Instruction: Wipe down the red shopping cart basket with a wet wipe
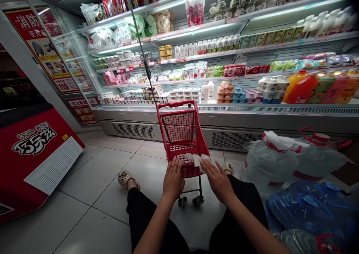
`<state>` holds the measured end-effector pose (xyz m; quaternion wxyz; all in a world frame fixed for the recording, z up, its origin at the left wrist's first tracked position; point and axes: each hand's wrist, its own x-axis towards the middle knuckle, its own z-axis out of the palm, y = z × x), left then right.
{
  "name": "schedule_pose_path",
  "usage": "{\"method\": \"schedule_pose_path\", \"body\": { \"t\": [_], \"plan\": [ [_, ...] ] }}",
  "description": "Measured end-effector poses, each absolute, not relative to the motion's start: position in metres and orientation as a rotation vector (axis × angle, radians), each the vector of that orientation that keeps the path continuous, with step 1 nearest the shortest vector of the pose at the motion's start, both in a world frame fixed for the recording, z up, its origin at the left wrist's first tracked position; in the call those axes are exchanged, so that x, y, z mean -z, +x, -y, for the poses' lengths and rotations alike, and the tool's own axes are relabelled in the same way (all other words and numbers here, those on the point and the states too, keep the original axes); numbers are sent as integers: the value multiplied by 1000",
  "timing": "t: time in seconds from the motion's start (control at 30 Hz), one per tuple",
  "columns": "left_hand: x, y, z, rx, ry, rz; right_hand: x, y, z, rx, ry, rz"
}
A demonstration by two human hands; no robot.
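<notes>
A small red plastic shopping cart (179,125) stands between my legs, in front of the refrigerated shelves. My left hand (173,177) lies against the cart's near left edge, its fingers extended and holding nothing. On the near right edge, my right hand (217,179) presses a crumpled white tissue (197,162) against the red rim with its fingertips. Part of the tissue spreads leftward over the basket grid. Under the basket, the cart's dark wheels (198,200) rest on the floor.
Shelves (168,112) full of dairy and drinks stretch across the back. Large water bottles (311,205) and bagged bottles (269,164) stand close on my right. A red freezer (42,149) is at left. My feet flank the cart on the tiled floor (92,194).
</notes>
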<state>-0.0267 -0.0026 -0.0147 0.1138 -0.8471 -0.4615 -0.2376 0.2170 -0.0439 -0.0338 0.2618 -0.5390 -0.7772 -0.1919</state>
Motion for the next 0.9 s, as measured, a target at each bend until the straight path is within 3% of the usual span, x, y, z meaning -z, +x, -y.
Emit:
{"method": "schedule_pose_path", "body": {
  "t": [0.33,0.63,0.9],
  "plan": [
    [19,-14,7,754,-2450,1393,36,170,33,492,-1401,2124],
    [13,-15,22,811,-2364,1459,40,228,35,525,-1455,2039],
    [17,-6,25,787,-2334,1457,34,157,32,468,-1264,2164]
  ]
}}
